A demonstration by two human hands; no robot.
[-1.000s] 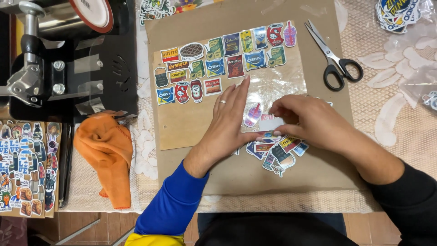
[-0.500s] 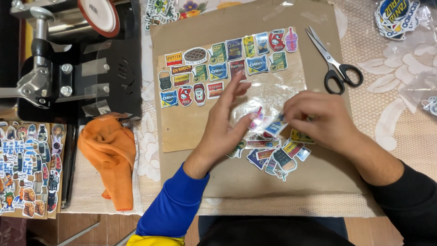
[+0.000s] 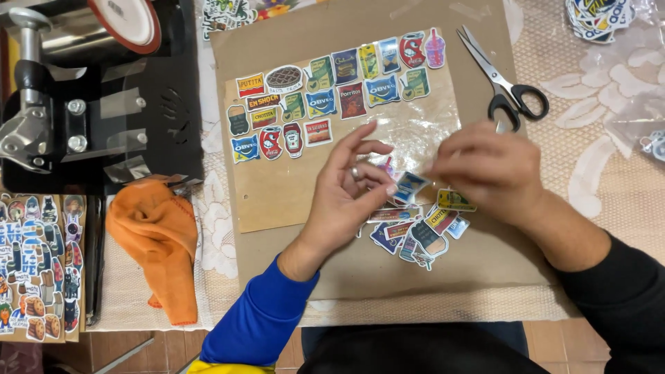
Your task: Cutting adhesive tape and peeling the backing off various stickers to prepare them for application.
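Cardboard, a big brown sheet (image 3: 360, 270), covers the surface, flanked by a black metal press (image 3: 90, 97) and a crumpled orange cloth (image 3: 156, 235). On it lies a smaller tan board (image 3: 277, 194) with rows of cut-out paper stickers (image 3: 332, 90) under clear glossy film (image 3: 422, 131), and black-handled scissors (image 3: 502, 83) rest at its upper right. The left hand (image 3: 343, 201) pinches a small blue-and-white sticker (image 3: 410, 185) with its fingers narrowed; the right hand (image 3: 488, 170) curls beside it, its fingertips hidden, so I cannot tell what they grip. A loose heap of stickers (image 3: 415, 232) lies just below. The thin sticker could crease or catch on the film if pressed down crooked.
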